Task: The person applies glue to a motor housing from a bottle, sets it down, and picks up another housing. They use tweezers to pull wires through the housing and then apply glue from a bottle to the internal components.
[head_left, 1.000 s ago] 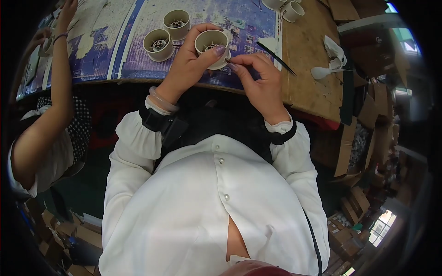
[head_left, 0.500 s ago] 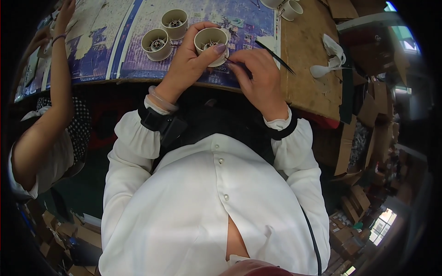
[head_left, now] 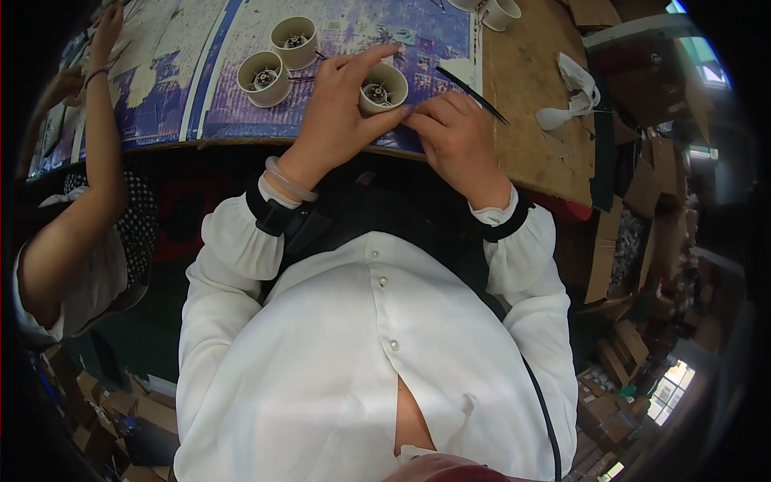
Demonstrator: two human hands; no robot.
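A white cup-shaped fan housing [head_left: 384, 87], with a small motor and vanes inside, stands on the table in front of me. My left hand [head_left: 341, 100] curves around its left side, fingers stretched out beyond the far rim and thumb lying along the near side. At the cup's near right edge, my right hand [head_left: 454, 132] is closed in a pinch, its fingertips meeting my left thumb tip. Whatever those fingertips hold is hidden. Two matching fan housings, one nearer [head_left: 265, 79] and one farther [head_left: 294, 43], stand to the left with short dark wires.
A black slender tool [head_left: 472, 95] lies right of my hands. Beyond it, a white spoon-like scoop [head_left: 556, 118] and a crumpled white piece [head_left: 578, 76] rest on bare cardboard. Another white cup [head_left: 502, 14] is at the far edge. A co-worker's arm [head_left: 104, 153] reaches in at left.
The held fan housing has come down slightly toward the table and right. My left fingers have straightened past its rim, and the thumb has moved from the rim to the near side.
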